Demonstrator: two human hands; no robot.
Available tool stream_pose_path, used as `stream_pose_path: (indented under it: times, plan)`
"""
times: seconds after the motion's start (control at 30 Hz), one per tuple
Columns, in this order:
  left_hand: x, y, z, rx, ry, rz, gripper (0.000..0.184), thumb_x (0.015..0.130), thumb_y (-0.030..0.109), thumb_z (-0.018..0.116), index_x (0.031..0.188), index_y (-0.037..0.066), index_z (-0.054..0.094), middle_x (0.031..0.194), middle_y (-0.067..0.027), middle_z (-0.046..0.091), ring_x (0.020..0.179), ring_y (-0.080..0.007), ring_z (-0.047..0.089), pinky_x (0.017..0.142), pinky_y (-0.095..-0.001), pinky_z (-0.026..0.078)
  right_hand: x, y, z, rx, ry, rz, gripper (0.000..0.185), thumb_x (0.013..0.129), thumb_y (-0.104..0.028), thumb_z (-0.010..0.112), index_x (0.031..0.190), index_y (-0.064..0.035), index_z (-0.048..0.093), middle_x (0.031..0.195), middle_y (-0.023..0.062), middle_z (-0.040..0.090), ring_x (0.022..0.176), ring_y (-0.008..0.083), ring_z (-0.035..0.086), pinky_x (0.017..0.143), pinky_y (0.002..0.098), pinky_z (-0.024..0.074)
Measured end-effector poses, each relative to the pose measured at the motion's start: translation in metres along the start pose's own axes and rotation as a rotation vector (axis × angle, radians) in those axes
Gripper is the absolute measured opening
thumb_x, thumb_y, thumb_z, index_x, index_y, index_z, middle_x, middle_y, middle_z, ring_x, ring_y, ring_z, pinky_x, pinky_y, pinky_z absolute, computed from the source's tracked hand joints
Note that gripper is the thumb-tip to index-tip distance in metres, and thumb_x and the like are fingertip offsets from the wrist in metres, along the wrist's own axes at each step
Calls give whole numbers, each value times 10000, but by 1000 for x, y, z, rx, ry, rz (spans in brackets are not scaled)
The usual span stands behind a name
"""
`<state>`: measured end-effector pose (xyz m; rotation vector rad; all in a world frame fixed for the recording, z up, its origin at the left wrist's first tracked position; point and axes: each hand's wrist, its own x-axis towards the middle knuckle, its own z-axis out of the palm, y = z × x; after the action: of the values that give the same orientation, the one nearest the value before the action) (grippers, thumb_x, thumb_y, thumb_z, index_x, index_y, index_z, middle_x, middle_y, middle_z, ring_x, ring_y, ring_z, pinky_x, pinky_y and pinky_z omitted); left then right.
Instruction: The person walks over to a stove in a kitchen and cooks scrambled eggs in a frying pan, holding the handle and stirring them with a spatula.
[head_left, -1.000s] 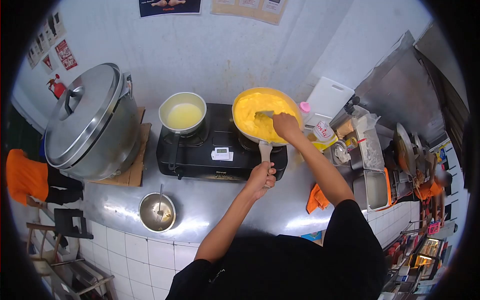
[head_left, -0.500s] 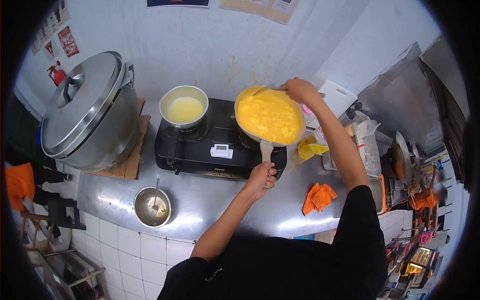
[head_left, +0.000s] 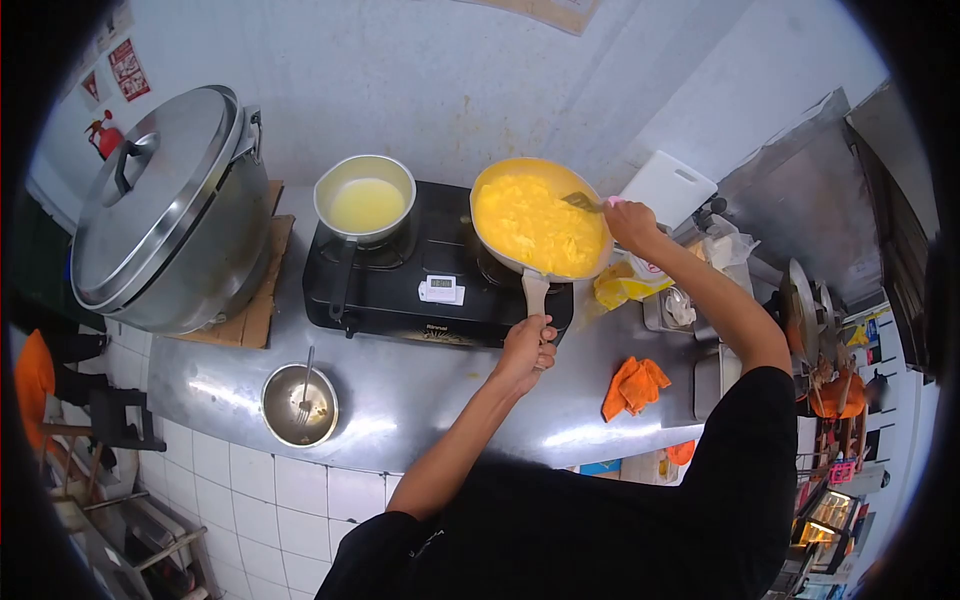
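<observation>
A steel bench (head_left: 450,415) runs along the wall and carries everything in use. The biggest item on it is a lidded metal pot (head_left: 165,215), at the left end over a piece of cardboard (head_left: 262,300). Beside it sits a black two-burner stove (head_left: 440,235). Over the stove's right burner is the frying pan (head_left: 597,262), spread with lumpy yellow food (head_left: 530,225), its handle pointing toward the person. A saucepan (head_left: 365,168) of pale yellow liquid (head_left: 366,205) stands over the left burner. Nearer the front edge, left of the stove, is a steel bowl (head_left: 270,400). The left hand (head_left: 527,348) is wrapped around the frying pan's handle. The right hand (head_left: 632,226) grips a spatula (head_left: 578,201) at the pan's right side, its blade over the food; whether the blade touches the food is hard to tell. A crumpled orange cloth (head_left: 635,387) lies right of the left hand, well apart from it. Smaller are the white timer (head_left: 440,285) on the stove's front and the fork (head_left: 305,400) leaning in the bowl.
</observation>
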<state>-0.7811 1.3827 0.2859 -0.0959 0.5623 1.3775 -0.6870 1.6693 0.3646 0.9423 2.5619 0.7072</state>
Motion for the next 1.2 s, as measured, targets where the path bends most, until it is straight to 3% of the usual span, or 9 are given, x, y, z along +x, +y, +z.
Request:
stream_pose_path:
  times: [0.2, 0.3, 0.5, 0.63, 0.77, 0.9, 0.93, 1.03, 1.2]
  plan:
    - [1, 0, 0, 4, -9, 3, 161, 900, 188, 461, 1024, 87, 447, 703, 19, 417, 467, -32, 270, 393, -191, 237, -32, 11, -23, 76, -260, -85, 211, 836, -142, 490, 959, -73, 647, 903, 140, 672, 791, 309, 670, 644, 424, 539]
    - [1, 0, 0, 13, 0, -4, 156, 888, 175, 475, 1008, 80, 446, 697, 15, 420, 464, -36, 273, 386, -191, 225, -8, 27, -10, 67, -580, -213, 217, 846, -161, 491, 973, -61, 635, 819, 99, 667, 679, 263, 645, 586, 408, 506]
    - [1, 6, -3, 56, -22, -36, 143, 893, 172, 440, 1009, 89, 424, 699, 17, 418, 465, -38, 281, 388, -196, 243, -5, 35, -37, 685, -1086, -5, 203, 912, -245, 472, 938, -85, 594, 609, -33, 458, 474, 80, 392, 419, 253, 358]
    - [-4, 11, 1, 55, -13, -51, 120, 897, 166, 434, 991, 93, 415, 699, 18, 416, 465, -40, 288, 388, -195, 247, 6, 0, -30, 763, -1105, -75, 216, 924, -285, 467, 943, -97, 572, 614, -56, 446, 457, 54, 369, 403, 229, 329]
    - [0, 11, -1, 89, -22, -71, 126, 901, 170, 431, 1000, 94, 414, 700, 19, 415, 472, -42, 297, 388, -191, 251, 8, -17, -32, 830, -935, -128, 271, 926, -313, 468, 925, -84, 614, 601, -35, 474, 450, 70, 383, 414, 246, 359]
    - [-4, 11, 0, 87, -1, -80, 139, 911, 180, 434, 1018, 93, 415, 705, 19, 412, 482, -43, 302, 391, -188, 252, 5, -2, -70, 545, -685, -266, 290, 875, -323, 542, 1026, -95, 638, 623, 16, 574, 476, 113, 492, 448, 262, 413]
    - [-5, 12, 1, 84, 0, -78, 142, 913, 183, 436, 1022, 94, 416, 706, 19, 411, 484, -43, 302, 391, -188, 252, 7, 3, -84, 507, -735, -216, 288, 820, -286, 620, 1034, -95, 636, 665, 41, 618, 520, 123, 544, 464, 273, 437]
    - [-3, 12, 1, 76, -16, -80, 146, 918, 188, 439, 1032, 98, 416, 709, 19, 410, 486, -43, 302, 392, -188, 251, 10, 27, -104, 391, -850, -189, 345, 774, -222, 674, 1099, -115, 630, 692, 33, 631, 546, 118, 551, 478, 269, 450]
    - [-5, 13, 2, 63, -9, -86, 154, 920, 194, 441, 1041, 103, 415, 711, 19, 410, 487, -41, 301, 394, -186, 244, 16, 53, -94, 421, -1106, -63, 385, 785, -196, 664, 1161, -131, 615, 748, -18, 615, 632, 96, 551, 571, 259, 442]
